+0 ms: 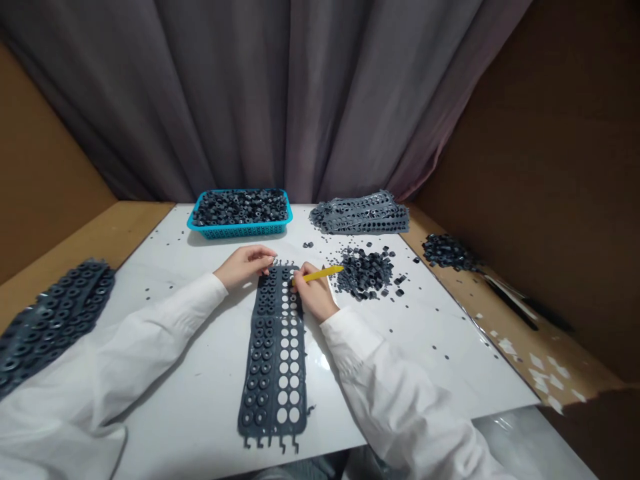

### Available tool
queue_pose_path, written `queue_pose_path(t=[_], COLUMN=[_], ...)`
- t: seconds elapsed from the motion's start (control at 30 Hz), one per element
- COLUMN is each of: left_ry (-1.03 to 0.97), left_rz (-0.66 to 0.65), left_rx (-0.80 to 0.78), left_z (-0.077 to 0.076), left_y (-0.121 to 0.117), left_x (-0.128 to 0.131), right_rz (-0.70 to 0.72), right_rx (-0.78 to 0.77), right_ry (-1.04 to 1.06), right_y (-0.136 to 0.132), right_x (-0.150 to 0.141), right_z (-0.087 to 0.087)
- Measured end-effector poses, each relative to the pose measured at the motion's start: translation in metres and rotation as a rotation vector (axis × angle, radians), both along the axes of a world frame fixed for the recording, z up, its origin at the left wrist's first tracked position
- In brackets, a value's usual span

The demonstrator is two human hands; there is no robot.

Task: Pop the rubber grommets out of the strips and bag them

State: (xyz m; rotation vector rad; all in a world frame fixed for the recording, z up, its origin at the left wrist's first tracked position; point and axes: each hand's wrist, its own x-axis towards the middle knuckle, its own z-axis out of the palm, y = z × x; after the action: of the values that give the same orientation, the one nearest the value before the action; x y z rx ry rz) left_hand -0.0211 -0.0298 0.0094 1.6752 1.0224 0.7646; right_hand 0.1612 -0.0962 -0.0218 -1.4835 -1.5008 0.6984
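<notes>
A long dark grey moulded rubber sheet (274, 360) lies lengthwise before me on the white tabletop. Ring-shaped pieces fill its left two columns; most of the right two columns are open round holes showing white. My left hand (246, 263) is at the sheet's far left corner, thumb and fingertips closed together at its edge. In my right hand (315, 290) is a yellow pen-like tool (324, 273), its pointed end sticking out to the right. That hand rests over the far end of the right columns, and the tool's other end is hidden by the fingers.
A blue basket (240, 231) full of small dark pieces stands at the back. Stacked perforated sheets (363, 213) lie back right, above a pile of loose dark bits (365, 272). More ringed sheets (60, 313) lie left. Another heap (450, 252) and paper scraps (537, 373) are right.
</notes>
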Motion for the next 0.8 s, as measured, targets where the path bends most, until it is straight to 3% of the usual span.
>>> queue_pose_path(t=[0.2, 0.37, 0.57, 0.8], left_ry=[-0.218, -0.329, -0.392, -0.308], left_rz=[-0.005, 0.006, -0.015, -0.070], left_rx=[-0.351, -0.494, -0.550, -0.469], left_z=[-0.014, -0.014, -0.011, -0.013], left_y=[-0.016, -0.021, -0.029, -0.039], left_x=[0.006, 0.008, 0.013, 0.022], right_rz=[-0.100, -0.026, 0.153, 0.155], right_rx=[0.084, 0.184, 0.270, 0.318], right_ry=[0.196, 0.339, 0.281, 0.212], right_y=[-0.001, -0.006, -0.019, -0.023], right_x=[0.006, 0.002, -0.005, -0.007], right_z=[0.008, 0.012, 0.019, 0.023])
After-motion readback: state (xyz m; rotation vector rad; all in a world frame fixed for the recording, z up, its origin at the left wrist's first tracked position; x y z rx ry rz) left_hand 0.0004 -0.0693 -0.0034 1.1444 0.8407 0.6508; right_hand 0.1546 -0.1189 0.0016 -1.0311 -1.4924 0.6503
